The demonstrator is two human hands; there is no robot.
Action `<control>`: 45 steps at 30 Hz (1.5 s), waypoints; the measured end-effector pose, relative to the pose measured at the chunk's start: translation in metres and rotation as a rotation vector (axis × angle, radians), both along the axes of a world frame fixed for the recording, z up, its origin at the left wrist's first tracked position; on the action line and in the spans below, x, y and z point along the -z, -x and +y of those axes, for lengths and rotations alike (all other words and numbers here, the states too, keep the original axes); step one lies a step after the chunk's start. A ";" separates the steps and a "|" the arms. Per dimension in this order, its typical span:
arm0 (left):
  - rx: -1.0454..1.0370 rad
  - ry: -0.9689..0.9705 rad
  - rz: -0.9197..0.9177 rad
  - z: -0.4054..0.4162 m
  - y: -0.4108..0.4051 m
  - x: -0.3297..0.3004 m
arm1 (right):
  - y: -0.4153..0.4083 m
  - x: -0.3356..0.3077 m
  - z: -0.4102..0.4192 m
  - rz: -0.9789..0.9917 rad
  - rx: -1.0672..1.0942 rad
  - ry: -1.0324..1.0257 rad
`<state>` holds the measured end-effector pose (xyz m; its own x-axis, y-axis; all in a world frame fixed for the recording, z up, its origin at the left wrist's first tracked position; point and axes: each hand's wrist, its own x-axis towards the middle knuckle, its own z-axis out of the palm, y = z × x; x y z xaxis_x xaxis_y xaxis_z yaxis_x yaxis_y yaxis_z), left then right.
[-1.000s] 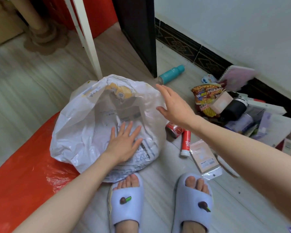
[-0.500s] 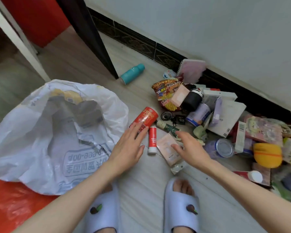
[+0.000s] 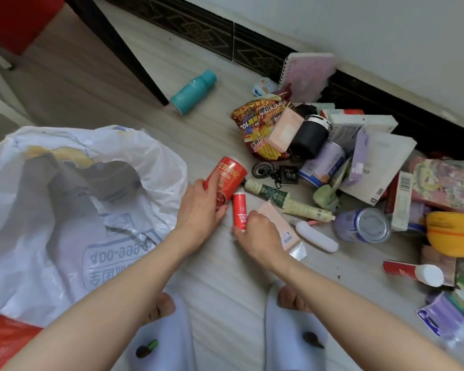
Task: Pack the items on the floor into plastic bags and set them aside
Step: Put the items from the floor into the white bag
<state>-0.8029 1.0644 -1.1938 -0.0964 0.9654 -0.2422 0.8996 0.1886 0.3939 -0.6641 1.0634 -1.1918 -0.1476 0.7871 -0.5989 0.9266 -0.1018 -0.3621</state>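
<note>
A white plastic bag lies open on the floor at the left, with dark items showing through it. My left hand grips a red can just right of the bag's mouth. Beside it, my right hand closes on the lower end of a small red tube. A pink flat packet lies partly under my right hand. Several loose items are piled to the right: a snack bag, a black cup, a purple tin and a yellow pouch.
A teal bottle lies alone near a dark door frame. A spiral notebook leans on the skirting. A red bag shows at the bottom left. My slippered feet stand below the hands.
Both hands left the white bag and moved right. The left hand took hold of the red can; the right hand came down onto the small red tube.
</note>
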 end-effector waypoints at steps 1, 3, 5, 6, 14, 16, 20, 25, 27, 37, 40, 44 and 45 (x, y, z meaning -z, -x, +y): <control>-0.010 -0.001 -0.014 0.001 0.000 0.001 | 0.001 -0.001 0.000 -0.005 0.027 0.019; -0.031 0.001 -0.035 0.001 0.001 0.001 | -0.001 -0.004 0.000 0.004 0.106 0.041; -0.070 -0.011 -0.066 -0.002 0.002 -0.002 | -0.006 -0.005 -0.003 0.046 0.212 0.049; -0.105 -0.031 -0.105 -0.003 0.002 -0.007 | -0.009 -0.006 -0.005 0.079 0.278 0.053; -0.561 0.080 -0.784 -0.035 0.008 -0.068 | -0.024 -0.025 -0.029 0.434 0.649 0.034; -0.605 0.038 -0.829 -0.054 0.020 -0.081 | -0.019 -0.036 -0.032 0.491 0.612 0.039; -0.774 -0.130 -0.818 -0.095 0.057 -0.096 | 0.008 -0.064 -0.024 0.510 0.372 0.015; -0.909 -0.250 -0.511 -0.135 0.102 -0.096 | 0.062 -0.107 0.005 0.397 -0.035 -0.114; -0.912 -0.252 -0.411 -0.134 0.114 -0.087 | 0.089 -0.111 0.010 0.347 -0.173 -0.146; -0.980 -0.189 -0.294 -0.072 0.131 -0.015 | 0.177 -0.041 0.010 0.362 -0.028 -0.227; -0.926 -0.234 -0.258 -0.072 0.128 -0.007 | 0.173 -0.024 0.011 0.324 -0.057 -0.221; -0.865 -0.197 -0.260 -0.077 0.119 0.002 | 0.169 -0.012 0.001 0.362 -0.118 -0.158; -0.857 -0.173 -0.266 -0.079 0.118 0.004 | 0.168 -0.013 -0.002 0.386 -0.138 -0.136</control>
<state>-0.9207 0.9856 -1.1983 -0.7588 0.6140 -0.2175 0.3542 0.6691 0.6533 -0.8317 1.0615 -1.1787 -0.4501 0.8121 -0.3713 0.7223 0.0866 -0.6862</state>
